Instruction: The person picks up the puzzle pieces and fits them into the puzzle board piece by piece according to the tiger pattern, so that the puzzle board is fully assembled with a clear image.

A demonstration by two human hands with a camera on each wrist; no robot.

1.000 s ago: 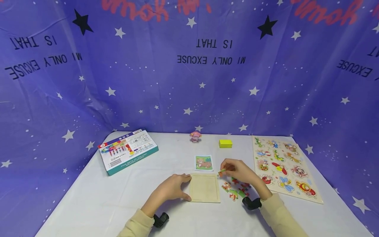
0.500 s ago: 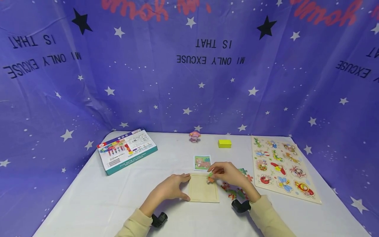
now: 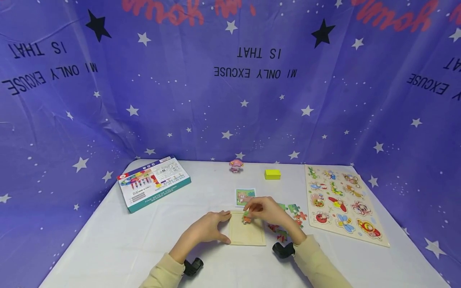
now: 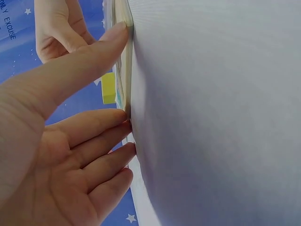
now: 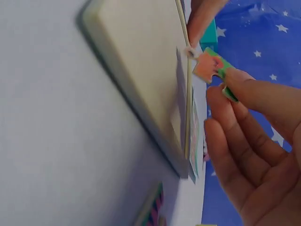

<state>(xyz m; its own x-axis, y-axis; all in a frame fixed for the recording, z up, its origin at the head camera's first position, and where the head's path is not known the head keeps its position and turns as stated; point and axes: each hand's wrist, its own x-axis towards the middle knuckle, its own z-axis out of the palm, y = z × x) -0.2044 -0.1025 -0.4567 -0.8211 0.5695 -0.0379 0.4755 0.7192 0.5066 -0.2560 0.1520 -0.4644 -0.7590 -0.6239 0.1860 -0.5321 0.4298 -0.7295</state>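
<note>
A shallow wooden puzzle tray (image 3: 248, 236) lies on the white table in the head view, its bare floor showing. My left hand (image 3: 209, 228) rests at its left side, the thumb on the near corner and fingertips touching the far one. In the left wrist view the thumb (image 4: 110, 40) and fingers look nearly straight. Over the tray's upper part, my right hand (image 3: 268, 210) pinches a jigsaw piece (image 3: 246, 218). The right wrist view shows this orange and green piece (image 5: 209, 66) tilted between thumb and forefinger, apart from the tray floor.
Several loose jigsaw pieces (image 3: 299, 218) lie right of the tray, partly behind the right arm. A picture card (image 3: 245, 196) sits behind it. Farther out are a box (image 3: 155, 184), a pink figurine (image 3: 235, 166), a yellow block (image 3: 272, 174) and an insect puzzle board (image 3: 345, 204).
My right hand has carried the jigsaw piece leftward from beside the loose pieces to above the tray. The left hand has stayed at the tray's left side.
</note>
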